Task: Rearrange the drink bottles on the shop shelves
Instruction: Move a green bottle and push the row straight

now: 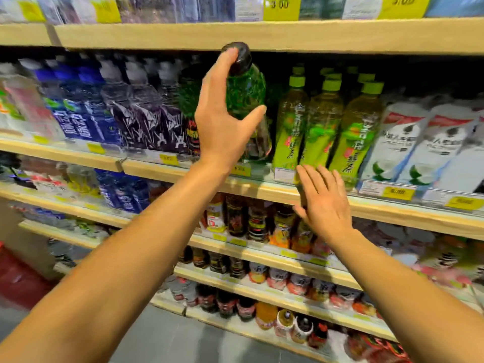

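Your left hand (225,121) and right hand (323,203) are both bare, with no gloves, rings, watch or wristband showing, and your two forearms are uncovered along the whole length in view, with no sleeve edge anywhere in the head camera's picture.

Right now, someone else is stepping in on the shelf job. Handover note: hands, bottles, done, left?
Left hand: grip on the dark-capped green plastic bottle, index finger on its cap, bottle tilted at the front of the second shelf.
Right hand: open, holding nothing, in front of the row of lime-capped green tea bottles.
Done: cannot tell from this view.
Left: seat the held bottle between the purple-labelled clear bottles and the tea row, then straighten the fronts.
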Demonstrator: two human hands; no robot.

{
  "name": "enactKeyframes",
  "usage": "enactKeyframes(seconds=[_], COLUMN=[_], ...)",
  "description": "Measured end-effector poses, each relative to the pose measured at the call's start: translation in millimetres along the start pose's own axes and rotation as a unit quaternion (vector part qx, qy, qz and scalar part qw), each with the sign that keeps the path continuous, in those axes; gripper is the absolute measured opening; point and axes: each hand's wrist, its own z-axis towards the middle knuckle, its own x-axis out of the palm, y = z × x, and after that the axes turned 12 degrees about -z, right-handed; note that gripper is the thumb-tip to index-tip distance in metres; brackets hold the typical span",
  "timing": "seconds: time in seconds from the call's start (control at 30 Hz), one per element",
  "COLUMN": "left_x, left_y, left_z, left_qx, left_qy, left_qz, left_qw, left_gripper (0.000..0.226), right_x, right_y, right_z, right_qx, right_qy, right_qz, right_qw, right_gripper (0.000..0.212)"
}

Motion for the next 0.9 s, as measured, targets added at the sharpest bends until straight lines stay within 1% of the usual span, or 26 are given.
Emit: enactKeyframes(seconds=[0.13,0.27,0.4,0.47,0.53,0.6,0.67,0.77,0.9], left_x=[16,28,36,40,42,43,43,44,42], left_y=[23,37,44,46,49,52,54,57,60], left_z=[-3,-5,-1,1,2,5,13,25,28], left_qx=[-0.036,-0.087,-0.130,-0.120,-0.088,-0.077,-0.078,-0.082,-0.073], left_qy=[0.021,0.084,0.142,0.154,0.161,0.163,0.183,0.235,0.253], left_qz=[-0.011,0.010,0.061,0.125,0.229,0.292,0.317,0.324,0.342], left_qw=[0.999,0.993,0.979,0.973,0.956,0.939,0.927,0.913,0.902], left_gripper=[0.078,0.084,0.086,0.084,0.084,0.084,0.087,0.088,0.089], right_x=[3,3,1,1,0,-1,-2,-4,-6], right_y=[1,0,2,3,4,5,6,7,9], right_z=[1,1,1,1,1,1,1,1,2], right_qx=[0.002,0.002,0.012,0.015,0.019,0.025,0.028,0.032,0.039], right_qy=[0.001,0.009,0.019,0.024,0.026,0.027,0.030,0.037,0.046], right_qz=[-0.021,-0.023,-0.025,-0.025,-0.019,-0.009,-0.007,-0.008,-0.013], right_qw=[1.000,1.000,0.999,0.999,0.999,0.999,0.999,0.999,0.998], right_gripper=[0.093,0.095,0.095,0.096,0.094,0.092,0.091,0.091,0.092])
